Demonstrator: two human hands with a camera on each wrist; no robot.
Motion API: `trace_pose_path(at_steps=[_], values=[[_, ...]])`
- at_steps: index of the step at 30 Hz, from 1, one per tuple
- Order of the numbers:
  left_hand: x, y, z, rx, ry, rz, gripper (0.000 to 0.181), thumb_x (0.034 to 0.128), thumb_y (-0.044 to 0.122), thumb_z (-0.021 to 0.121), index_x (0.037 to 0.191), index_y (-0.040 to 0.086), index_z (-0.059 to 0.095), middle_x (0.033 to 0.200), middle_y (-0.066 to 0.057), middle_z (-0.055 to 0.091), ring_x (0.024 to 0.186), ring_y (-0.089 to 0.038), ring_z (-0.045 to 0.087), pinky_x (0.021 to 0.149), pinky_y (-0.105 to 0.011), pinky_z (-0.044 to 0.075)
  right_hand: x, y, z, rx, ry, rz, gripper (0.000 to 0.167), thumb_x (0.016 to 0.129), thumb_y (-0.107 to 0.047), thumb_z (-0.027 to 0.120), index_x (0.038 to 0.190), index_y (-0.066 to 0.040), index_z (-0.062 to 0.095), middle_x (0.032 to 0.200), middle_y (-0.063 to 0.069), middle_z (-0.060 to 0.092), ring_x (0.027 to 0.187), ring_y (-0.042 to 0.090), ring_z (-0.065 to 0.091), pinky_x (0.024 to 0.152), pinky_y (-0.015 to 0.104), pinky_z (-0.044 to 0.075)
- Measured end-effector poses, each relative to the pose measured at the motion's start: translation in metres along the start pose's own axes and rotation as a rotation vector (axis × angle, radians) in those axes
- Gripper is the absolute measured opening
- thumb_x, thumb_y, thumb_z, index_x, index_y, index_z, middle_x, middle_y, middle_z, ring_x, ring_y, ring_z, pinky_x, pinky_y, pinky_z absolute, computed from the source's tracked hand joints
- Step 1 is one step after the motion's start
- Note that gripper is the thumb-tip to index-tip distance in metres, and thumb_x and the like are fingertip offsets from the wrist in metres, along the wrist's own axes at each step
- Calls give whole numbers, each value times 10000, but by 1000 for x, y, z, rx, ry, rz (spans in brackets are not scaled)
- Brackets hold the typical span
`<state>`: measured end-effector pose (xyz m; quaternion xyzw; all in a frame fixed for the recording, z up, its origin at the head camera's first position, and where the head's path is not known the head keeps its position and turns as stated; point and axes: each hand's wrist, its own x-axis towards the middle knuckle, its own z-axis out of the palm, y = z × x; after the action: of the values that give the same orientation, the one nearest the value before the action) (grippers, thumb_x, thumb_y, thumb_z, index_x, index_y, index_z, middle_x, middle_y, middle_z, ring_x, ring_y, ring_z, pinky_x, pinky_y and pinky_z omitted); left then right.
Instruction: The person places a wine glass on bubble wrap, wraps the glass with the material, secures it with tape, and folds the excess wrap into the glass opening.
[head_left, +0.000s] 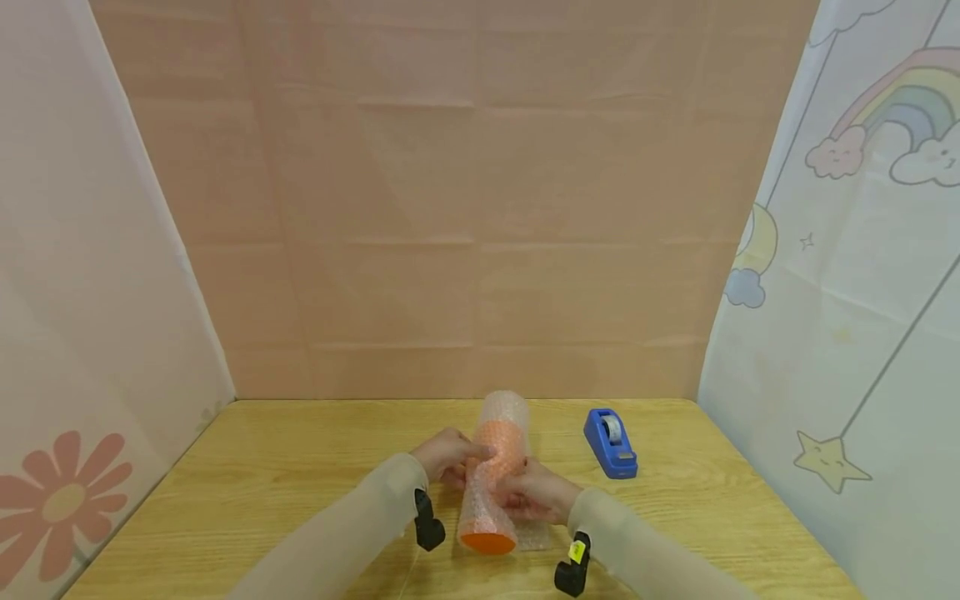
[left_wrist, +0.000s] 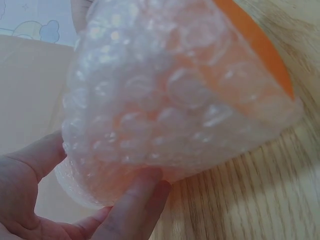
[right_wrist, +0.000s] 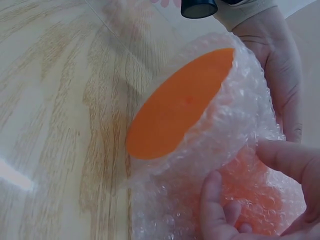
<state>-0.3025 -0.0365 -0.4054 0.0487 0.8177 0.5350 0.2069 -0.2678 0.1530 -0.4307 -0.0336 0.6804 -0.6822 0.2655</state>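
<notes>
Bubble wrap (head_left: pixel 504 440) held by left grip (head_left: pixel 448 454) and right grip (head_left: pixel 542 490)

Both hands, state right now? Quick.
Left hand: closed, holding the bubble-wrapped orange cylinder from its left side.
Right hand: closed, holding the bubble wrap on the cylinder's right side.

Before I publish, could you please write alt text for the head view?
A person's left hand and right hand hold an orange object wrapped in bubble wrap at a wood-grain table, with a blue tape dispenser to the right.
</notes>
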Motion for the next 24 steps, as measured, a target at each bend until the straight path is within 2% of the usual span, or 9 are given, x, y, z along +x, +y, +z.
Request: trace_pose_path(at_steps=[6,10,14,19,24], values=[[0,0,0,-4,12,-9,468,848,352,736,1059,-20,544,933,-96,555,627,-159,576,565,-278,545,-1,0,0,-7,11,10,702,865,-16,628,1377,18,149,1185,192,457,910,240,525,779,326,545],[-1,0,1,-21,8,-7,466,842,330,743,1068,-36,565,952,-117,596,663,-182,623,618,-326,572,-3,-1,0,-11,8,14,705,859,-4,617,1382,16,146,1210,205,438,926,258,514,780,331,536],[-3,2,1,-17,9,0,434,843,310,740,1049,-39,584,945,-107,608,716,-211,647,671,-375,582,-4,0,0,-1,-9,5,689,847,5,602,1378,17,162,1173,180,459,913,245,503,773,320,522],[-2,2,-1,8,15,3,389,844,319,734,1005,-17,621,930,-81,607,752,-217,617,683,-379,577,0,2,1,30,-60,-27,658,811,39,562,1348,22,183,1070,122,473,860,203,480,737,291,489],[0,0,-5,-33,-1,-16,508,840,328,744,1117,-46,540,1012,-132,586,818,-256,640,713,-396,578,2,0,0,46,-91,-31,665,809,42,554,1359,10,181,1060,111,468,850,197,471,717,281,477]])
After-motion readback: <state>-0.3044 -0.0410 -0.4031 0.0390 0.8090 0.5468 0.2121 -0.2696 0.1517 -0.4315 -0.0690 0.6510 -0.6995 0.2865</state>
